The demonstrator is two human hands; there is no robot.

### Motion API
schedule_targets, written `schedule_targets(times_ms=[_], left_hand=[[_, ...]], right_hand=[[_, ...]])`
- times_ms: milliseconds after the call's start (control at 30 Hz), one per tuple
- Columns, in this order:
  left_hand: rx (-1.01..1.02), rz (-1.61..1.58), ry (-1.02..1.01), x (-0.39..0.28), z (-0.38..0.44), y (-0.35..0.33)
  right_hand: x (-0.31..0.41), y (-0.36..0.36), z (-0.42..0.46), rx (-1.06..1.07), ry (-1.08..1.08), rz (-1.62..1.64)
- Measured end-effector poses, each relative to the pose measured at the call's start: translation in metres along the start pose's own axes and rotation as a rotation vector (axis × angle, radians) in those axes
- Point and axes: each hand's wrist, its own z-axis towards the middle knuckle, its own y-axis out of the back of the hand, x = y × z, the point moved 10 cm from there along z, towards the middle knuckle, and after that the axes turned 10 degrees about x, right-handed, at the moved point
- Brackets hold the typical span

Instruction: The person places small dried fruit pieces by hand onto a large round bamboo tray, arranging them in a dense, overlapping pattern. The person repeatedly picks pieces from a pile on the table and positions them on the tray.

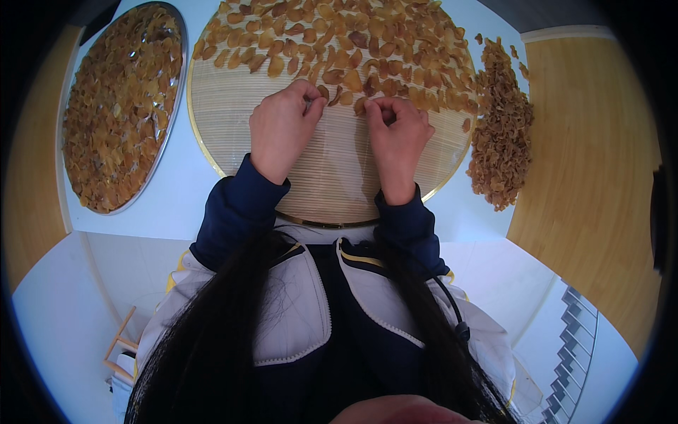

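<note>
A round slatted mat [328,175] with a gold rim lies before me, its far half covered with amber-brown dried slices [352,80] in loose rows. My left hand [283,124] pinches a dark brown slice [323,91] between thumb and forefinger at the near edge of the rows. To its right, my right hand [400,127] has thumb and forefinger closed on another brown slice [360,106], right at the mat surface. A curled slice [335,96] and a paler slice [346,98] lie between the two hands.
On the left, a shiny metal tray [184,69] holds many glossy amber slices. A long heap of smaller, duller dried pieces [500,138] lies on the white tabletop [450,217] at right. One slice [466,125] sits apart near the mat's right rim.
</note>
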Motion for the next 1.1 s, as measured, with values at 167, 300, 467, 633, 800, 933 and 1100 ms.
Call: schedule_targets(times_ms=[167,300,467,633,800,933,1100], left_hand=[[-0.074,-0.017,-0.05,0.006,-0.002,0.003],[-0.099,-0.052,-0.123,-0.001,-0.003,0.005],[-0.037,-0.008,-0.092,-0.015,-0.007,0.006],[0.054,0.04,-0.159,-0.063,-0.023,-0.018],[0.268,-0.031,-0.377,-0.131,-0.045,-0.085],[0.492,-0.085,-0.553,-0.184,-0.055,-0.154],[0.519,-0.039,-0.719,-0.238,-0.047,-0.211]], right_hand=[[-0.003,-0.003,0.002,-0.014,0.018,0.089],[0.003,0.015,-0.004,-0.148,0.117,0.024],[-0.03,0.064,-0.022,-0.246,0.117,0.075],[-0.138,0.154,-0.047,-0.461,-0.044,0.182],[-0.249,0.233,-0.097,-0.641,-0.358,-0.014],[-0.287,0.232,-0.097,-0.604,-0.302,-0.044],[-0.274,0.221,-0.097,-0.635,-0.156,-0.162]])
